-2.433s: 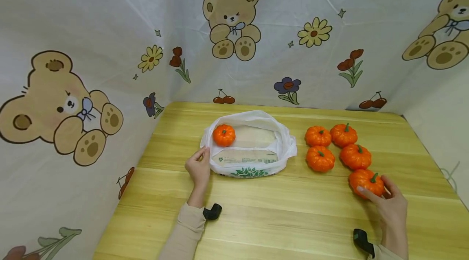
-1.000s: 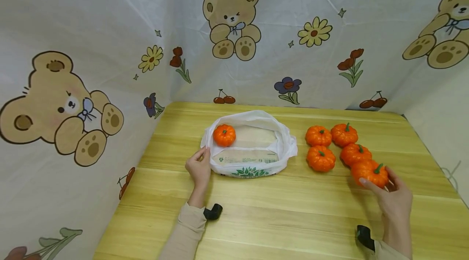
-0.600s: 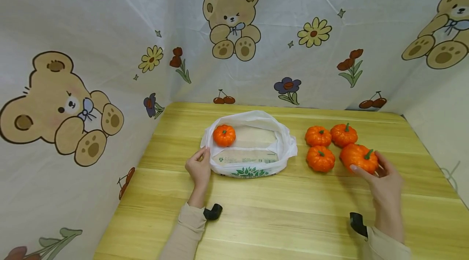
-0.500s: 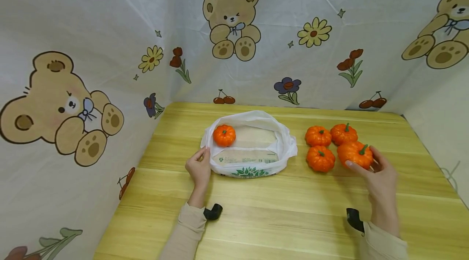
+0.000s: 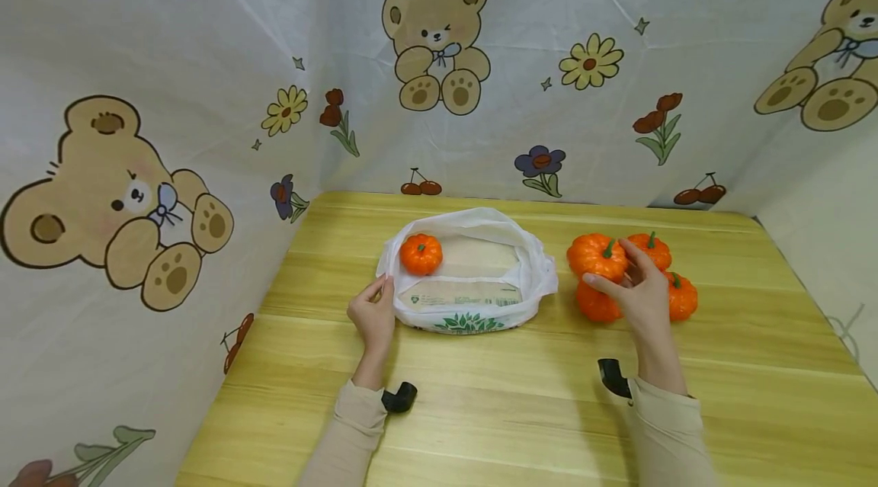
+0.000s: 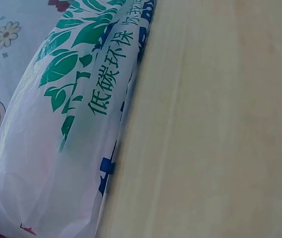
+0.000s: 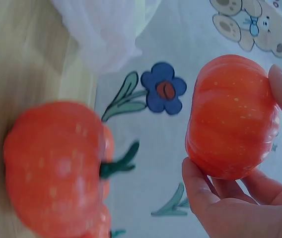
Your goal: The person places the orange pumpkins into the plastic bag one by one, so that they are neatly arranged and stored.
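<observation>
White plastic forms the bag [image 5: 479,220], which lies with its mouth open on the wooden table [image 5: 494,411]. Inside it, at the left end, sits one small pumpkin [image 5: 421,254]. The left hand [image 5: 373,313] pinches the rim of the bag at its near left side, between thumb and fingers. The right hand [image 5: 647,293] grips the lifted pumpkin [image 5: 595,254], with the thumb on one side and the fingers curled on the other. This pumpkin is in the air, to the right of the bag and outside it; its green stem leans toward the hand. Below it in the head view, the partly covered pumpkin [image 5: 598,305] rests on the table. Two more, the back pumpkin [image 5: 655,251] and the right pumpkin [image 5: 682,298], are partly hidden behind the right hand.
</observation>
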`<state>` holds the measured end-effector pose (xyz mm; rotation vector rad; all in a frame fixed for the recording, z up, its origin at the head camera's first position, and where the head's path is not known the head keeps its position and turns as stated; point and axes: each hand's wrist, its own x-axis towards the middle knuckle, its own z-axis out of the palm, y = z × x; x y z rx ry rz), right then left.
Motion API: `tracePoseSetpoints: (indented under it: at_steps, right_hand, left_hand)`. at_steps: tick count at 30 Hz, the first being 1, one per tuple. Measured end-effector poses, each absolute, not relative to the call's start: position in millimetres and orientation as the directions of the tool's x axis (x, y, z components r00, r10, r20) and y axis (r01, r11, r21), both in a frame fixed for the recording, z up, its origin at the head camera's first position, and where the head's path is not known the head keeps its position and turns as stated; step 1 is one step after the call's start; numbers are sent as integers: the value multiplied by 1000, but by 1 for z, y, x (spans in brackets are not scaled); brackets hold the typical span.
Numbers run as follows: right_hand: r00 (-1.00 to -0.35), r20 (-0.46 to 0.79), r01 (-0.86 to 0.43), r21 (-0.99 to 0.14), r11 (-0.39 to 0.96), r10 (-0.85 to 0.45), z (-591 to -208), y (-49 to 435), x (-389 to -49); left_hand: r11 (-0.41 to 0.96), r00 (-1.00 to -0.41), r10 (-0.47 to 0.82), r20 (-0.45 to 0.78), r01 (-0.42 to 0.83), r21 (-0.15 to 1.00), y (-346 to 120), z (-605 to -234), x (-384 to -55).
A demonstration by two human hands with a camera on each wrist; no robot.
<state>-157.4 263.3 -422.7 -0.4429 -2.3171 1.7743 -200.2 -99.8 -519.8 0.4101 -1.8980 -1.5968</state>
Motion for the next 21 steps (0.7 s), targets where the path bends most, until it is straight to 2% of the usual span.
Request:
tracePoseSetpoints:
  at_steps: [5, 17, 21]
  right_hand:
    - [-952, -20, 109, -955, 276, 305, -423, 241, -176]
    - [-986, 0, 25, -988, 151, 168, -425, 198, -207]
    - [-991, 16, 4, -989, 147, 132, -428, 185, -219]
  left_hand:
    - [209, -766, -596, 240, 141, 968, -100, -518, -200]
    - [212, -758, -603, 247, 145, 966, -100, -519, -200]
    - [205, -760, -601, 246, 150, 967, -101, -519, -201]
